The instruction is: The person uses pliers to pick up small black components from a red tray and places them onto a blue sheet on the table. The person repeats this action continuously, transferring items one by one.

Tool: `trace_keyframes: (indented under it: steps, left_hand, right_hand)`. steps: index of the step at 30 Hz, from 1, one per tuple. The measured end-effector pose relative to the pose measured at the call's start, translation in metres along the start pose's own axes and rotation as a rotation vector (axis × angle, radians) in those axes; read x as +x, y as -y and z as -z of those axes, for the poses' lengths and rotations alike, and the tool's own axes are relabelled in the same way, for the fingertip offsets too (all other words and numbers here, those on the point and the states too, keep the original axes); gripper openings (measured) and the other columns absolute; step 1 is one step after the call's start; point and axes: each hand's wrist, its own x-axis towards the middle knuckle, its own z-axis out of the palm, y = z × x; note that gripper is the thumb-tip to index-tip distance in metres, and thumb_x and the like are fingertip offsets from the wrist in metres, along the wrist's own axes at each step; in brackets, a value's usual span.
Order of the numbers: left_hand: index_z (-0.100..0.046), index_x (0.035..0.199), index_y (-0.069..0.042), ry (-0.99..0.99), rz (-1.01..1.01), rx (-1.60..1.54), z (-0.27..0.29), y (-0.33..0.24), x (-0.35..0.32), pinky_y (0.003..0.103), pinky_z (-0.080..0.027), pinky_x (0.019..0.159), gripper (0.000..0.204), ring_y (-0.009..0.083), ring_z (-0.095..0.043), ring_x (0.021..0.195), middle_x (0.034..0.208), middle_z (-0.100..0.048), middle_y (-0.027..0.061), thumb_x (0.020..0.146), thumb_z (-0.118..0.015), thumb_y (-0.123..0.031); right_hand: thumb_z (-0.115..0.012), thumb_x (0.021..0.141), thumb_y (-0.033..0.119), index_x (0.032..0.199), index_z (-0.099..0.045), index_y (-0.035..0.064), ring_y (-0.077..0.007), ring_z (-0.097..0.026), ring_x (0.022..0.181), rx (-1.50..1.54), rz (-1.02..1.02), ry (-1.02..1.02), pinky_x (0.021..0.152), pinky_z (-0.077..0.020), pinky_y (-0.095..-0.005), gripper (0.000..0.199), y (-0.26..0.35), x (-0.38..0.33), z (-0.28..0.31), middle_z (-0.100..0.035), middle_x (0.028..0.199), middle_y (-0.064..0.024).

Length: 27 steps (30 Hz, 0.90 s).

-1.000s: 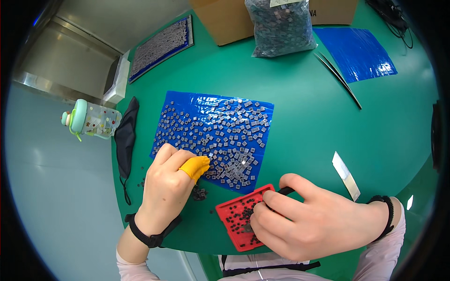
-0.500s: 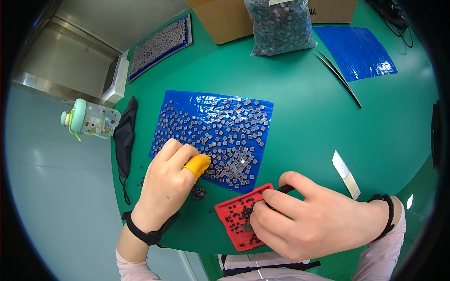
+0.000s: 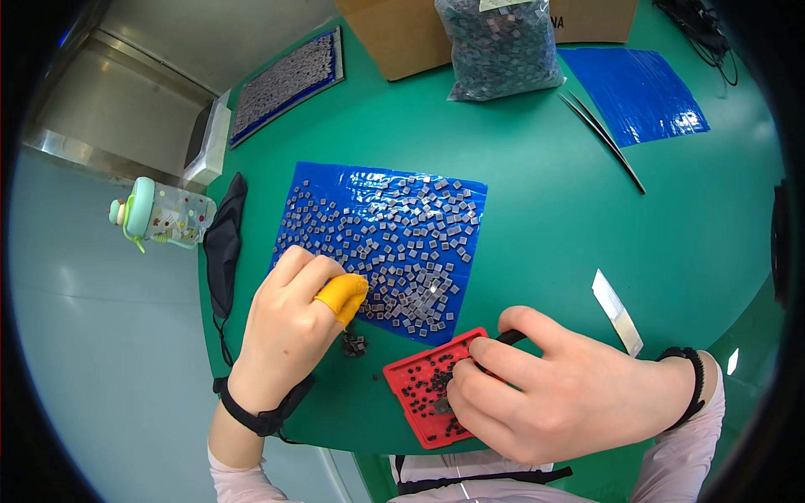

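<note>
My left hand (image 3: 288, 317), a yellow finger cot (image 3: 342, 298) on one finger, is closed over the lower left edge of a blue film sheet (image 3: 327, 173). Its fingertips are hidden, so what they hold, if anything, cannot be seen. Many small grey square pieces (image 3: 419, 222) lie scattered on that sheet. Beside the hand sits a small dark heap of pieces (image 3: 355, 344). My right hand (image 3: 545, 390) is wrapped round a thin black tool (image 3: 510, 337), mostly hidden, above a red tray (image 3: 401, 375) of tiny black parts (image 3: 432, 381).
A blade-like strip (image 3: 616, 314) lies right of my right hand, with metal tweezers (image 3: 604, 138) and another blue sheet (image 3: 641, 96) farther back. A bag of pieces (image 3: 503, 54), cardboard box (image 3: 394, 38) and filled tray (image 3: 285, 84) stand behind. Left are a black mask (image 3: 225, 247) and bottle (image 3: 172, 214).
My left hand has shifted slightly left and toward me, still closed. My right hand stays almost where it was over the red tray, still round the black tool.
</note>
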Motion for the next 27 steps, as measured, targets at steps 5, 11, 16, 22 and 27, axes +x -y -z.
trace_keyframes:
  steps: [5,11,16,22,27]
  left_hand:
    - [-0.070,0.079,-0.002,0.021,-0.027,-0.008,0.001,0.000,0.002,0.030,-0.047,0.064,0.023,0.0201,-0.052,0.076,0.082,-0.057,0.0030,0.056,-0.074,0.000]
    - [-0.069,0.079,-0.003,0.049,-0.029,-0.024,-0.004,0.000,0.003,0.030,-0.046,0.066,0.027,0.0209,-0.051,0.076,0.081,-0.056,0.0027,0.054,-0.077,0.003]
    - [-0.069,0.079,-0.004,0.075,-0.018,-0.022,0.000,-0.002,0.005,0.030,-0.047,0.066,0.028,0.0208,-0.051,0.076,0.082,-0.056,0.0027,0.053,-0.077,0.003]
    - [-0.070,0.079,-0.003,0.012,-0.054,0.038,0.005,0.003,0.004,0.029,-0.048,0.065,0.026,0.0199,-0.053,0.077,0.082,-0.057,0.0026,0.053,-0.076,-0.002]
    - [-0.068,0.077,-0.004,-0.025,-0.022,0.025,0.008,-0.001,0.000,0.031,-0.049,0.066,0.028,0.0212,-0.055,0.079,0.083,-0.058,0.0019,0.052,-0.078,0.001]
  right_hand:
    - [-0.063,0.069,0.014,0.081,-0.062,0.0017,-0.0174,-0.055,0.081,-0.003,-0.004,0.008,0.071,-0.0447,-0.0338,0.017,0.001,0.000,0.001,-0.053,0.083,-0.0058]
    - [-0.063,0.069,0.014,0.081,-0.062,0.0018,-0.0173,-0.056,0.081,-0.005,-0.009,0.002,0.071,-0.0446,-0.0339,0.017,0.000,-0.001,0.000,-0.053,0.082,-0.0056]
    - [-0.063,0.070,0.014,0.081,-0.062,0.0018,-0.0173,-0.056,0.081,-0.002,-0.008,0.008,0.071,-0.0447,-0.0339,0.017,0.001,0.000,0.001,-0.053,0.082,-0.0056]
    - [-0.063,0.069,0.014,0.081,-0.061,0.0018,-0.0173,-0.055,0.081,-0.008,-0.005,-0.007,0.071,-0.0450,-0.0341,0.017,0.000,-0.001,0.001,-0.054,0.082,-0.0058]
    - [-0.063,0.069,0.014,0.081,-0.062,0.0017,-0.0173,-0.055,0.080,-0.011,-0.010,0.002,0.071,-0.0451,-0.0342,0.018,0.000,-0.002,0.001,-0.054,0.082,-0.0058]
